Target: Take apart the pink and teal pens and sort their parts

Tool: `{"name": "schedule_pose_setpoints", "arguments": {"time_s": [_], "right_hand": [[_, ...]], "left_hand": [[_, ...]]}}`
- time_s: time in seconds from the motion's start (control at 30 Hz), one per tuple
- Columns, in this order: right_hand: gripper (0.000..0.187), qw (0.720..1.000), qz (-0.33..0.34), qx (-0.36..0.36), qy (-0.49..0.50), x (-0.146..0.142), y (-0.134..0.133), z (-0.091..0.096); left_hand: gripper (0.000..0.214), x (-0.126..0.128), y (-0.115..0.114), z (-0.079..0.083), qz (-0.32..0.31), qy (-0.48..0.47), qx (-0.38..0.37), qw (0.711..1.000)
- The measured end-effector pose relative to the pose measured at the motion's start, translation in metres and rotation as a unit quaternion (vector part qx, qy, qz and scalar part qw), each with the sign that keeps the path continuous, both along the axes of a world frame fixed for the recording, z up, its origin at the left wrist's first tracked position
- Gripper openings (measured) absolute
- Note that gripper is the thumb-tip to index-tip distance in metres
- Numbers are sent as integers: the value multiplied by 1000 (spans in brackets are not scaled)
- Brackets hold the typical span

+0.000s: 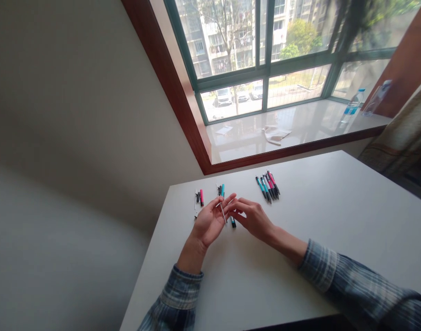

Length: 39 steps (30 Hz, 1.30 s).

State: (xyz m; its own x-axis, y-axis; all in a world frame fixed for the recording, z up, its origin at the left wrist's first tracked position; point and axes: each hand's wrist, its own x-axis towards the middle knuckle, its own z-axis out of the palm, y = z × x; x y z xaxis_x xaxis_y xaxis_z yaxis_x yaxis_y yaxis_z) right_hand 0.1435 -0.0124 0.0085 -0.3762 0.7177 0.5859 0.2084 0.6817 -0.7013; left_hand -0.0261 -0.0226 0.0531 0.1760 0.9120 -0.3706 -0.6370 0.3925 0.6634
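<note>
Palm up, my left hand (208, 225) holds a thin pen refill (223, 213) that slants across its fingers, with the thumb against it. My right hand (257, 221) comes in from the right, fingertips pinched together close to the left fingers; anything between them is too small to make out. Partly hidden behind the hands lie a teal pen barrel (223, 189), a black pen part (219, 189) and a black-and-teal pen piece (233, 223). Left of these are a pink pen barrel (201, 197), a black clip piece (198, 197) and a thin pale refill (196, 200).
Several whole teal and pink pens (268, 187) lie side by side at the back of the white table (252, 280). Beyond its far edge is a window sill (245, 140) with a crumpled cloth (275, 134) and a water bottle (352, 106). A wall (76, 161) borders the left.
</note>
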Motion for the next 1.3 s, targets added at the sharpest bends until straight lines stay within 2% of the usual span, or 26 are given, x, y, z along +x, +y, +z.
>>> {"name": "schedule_pose_setpoints", "arguments": {"time_s": [0.3,0.43,0.5,0.57,0.6,0.7,0.77,0.87,0.93,1.03,1.1,1.2,1.3], "right_hand": [[6,998,-53,-23,33,1,3,-2],[11,997,-62,-34,35,2,4,-3],[14,997,-73,-31,23,3,5,-4],[15,997,-73,-27,15,4,7,-5],[14,997,-69,-25,14,4,7,-5],[12,999,-46,-21,11,2,6,-5],[11,999,-25,-20,1,-2,4,-4],[11,1000,3,-14,-21,-8,-1,-1],[10,999,12,-4,-34,-11,-4,0],[9,999,19,8,-45,-14,-5,2],[10,998,26,13,-49,-15,-5,2],[11,997,28,18,-64,-17,-5,2],[12,996,26,20,-78,-18,-6,-1]], "left_hand": [[16,12,-5,-2,-10,11,35,999],[17,5,-4,6,-15,20,52,998],[12,-5,-3,13,23,82,65,994],[3,-19,-2,22,93,201,79,972],[3,-25,-2,27,104,269,89,953],[7,-37,-2,37,59,451,134,880],[10,-38,-2,39,38,535,147,831],[11,-35,-1,35,51,613,159,773],[10,-33,1,30,43,645,163,745],[9,-32,3,22,21,678,148,719],[4,-32,3,19,30,686,140,713],[14,-29,2,15,52,661,134,736],[20,-25,0,14,45,641,128,755]]}}
